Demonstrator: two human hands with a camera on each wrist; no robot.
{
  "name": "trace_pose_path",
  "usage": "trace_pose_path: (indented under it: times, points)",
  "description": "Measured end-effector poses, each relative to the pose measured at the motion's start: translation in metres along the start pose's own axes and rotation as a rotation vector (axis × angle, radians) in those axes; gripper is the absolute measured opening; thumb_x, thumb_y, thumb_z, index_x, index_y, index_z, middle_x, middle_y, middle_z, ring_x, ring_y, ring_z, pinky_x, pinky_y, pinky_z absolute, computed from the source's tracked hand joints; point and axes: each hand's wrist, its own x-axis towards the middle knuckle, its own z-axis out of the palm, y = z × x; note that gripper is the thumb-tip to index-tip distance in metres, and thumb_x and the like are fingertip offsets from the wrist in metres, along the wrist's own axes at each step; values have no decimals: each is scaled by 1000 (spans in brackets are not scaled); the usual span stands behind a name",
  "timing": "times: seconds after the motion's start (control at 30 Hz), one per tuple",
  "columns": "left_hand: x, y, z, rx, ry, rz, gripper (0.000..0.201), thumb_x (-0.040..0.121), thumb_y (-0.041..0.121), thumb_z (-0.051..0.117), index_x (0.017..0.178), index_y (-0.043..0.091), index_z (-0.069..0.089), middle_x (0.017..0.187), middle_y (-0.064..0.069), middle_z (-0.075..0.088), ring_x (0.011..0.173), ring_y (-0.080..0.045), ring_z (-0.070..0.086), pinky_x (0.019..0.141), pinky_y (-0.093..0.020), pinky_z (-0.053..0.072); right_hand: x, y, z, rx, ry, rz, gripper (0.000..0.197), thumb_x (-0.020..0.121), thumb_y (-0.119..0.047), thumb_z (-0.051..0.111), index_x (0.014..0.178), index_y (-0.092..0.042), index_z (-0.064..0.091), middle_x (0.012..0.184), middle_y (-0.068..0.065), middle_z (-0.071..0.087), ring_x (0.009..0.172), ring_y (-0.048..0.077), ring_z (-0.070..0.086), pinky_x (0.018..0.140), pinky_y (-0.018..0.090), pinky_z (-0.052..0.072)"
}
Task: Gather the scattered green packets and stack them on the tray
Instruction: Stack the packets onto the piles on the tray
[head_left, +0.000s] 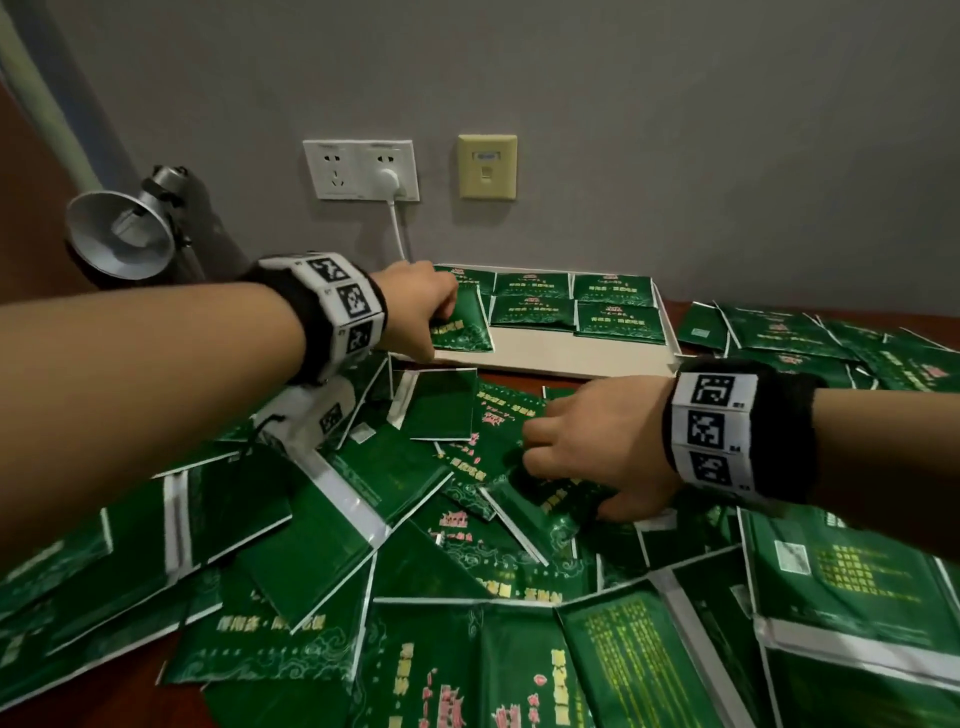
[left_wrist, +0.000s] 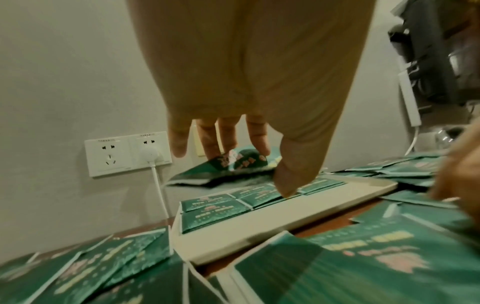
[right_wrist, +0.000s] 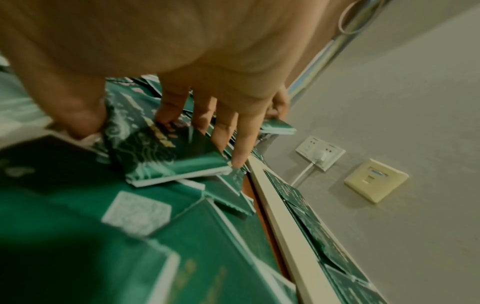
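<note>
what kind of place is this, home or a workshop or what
Probably an ordinary room, a home or small office, rather than a workshop. A painted wall carries a double power socket with a white plug in it and a cream data outlet; a clamp lamp sits beside a reddish wooden table covered in green packets.

Packets bear blurred print, nothing legible

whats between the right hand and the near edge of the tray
In the head view, a few loose green packets overlapping on the brown table fill the stretch from the right hand to the tray, with a bare strip of table by the rim.
</note>
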Motion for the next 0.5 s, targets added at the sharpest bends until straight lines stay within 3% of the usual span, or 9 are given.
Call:
trace_pose_path:
  times: [0.1,0.27,0.4,0.5]
  points:
    - [28,-3,5,40,-26,18,36,69,15,75,87,24,45,99,-4,50,91,-23,47,75,-35,45,0,5,2,76,80,31,54,77,-54,62,119,-27,42,111,-5,46,92,18,52,72,33,50]
    - [64,-6,16,157,-86,57,36,74,10,73,98,17,47,104,-4,48,93,-21,42,71,-28,33,-2,46,2,371,167,258,39,72,-54,63,95,-33,40,96,-13,45,74,11,51,66,30,49]
    - [80,-13,27,190,-160,55,34,72,9,68,97,20,47,110,-8,50,96,-25,47,81,-36,46,22,103,18,409,168,455,38,71,-52,65,93,-30,43,89,-8,55,71,13,53,66,32,52]
    - [87,-24,41,212,-240,14,45,70,16,75,107,22,50,113,-7,48,102,-28,51,89,-39,50,49,130,33,422,144,552,37,72,-48,68,92,-28,44,87,-4,57,74,20,55,65,31,49]
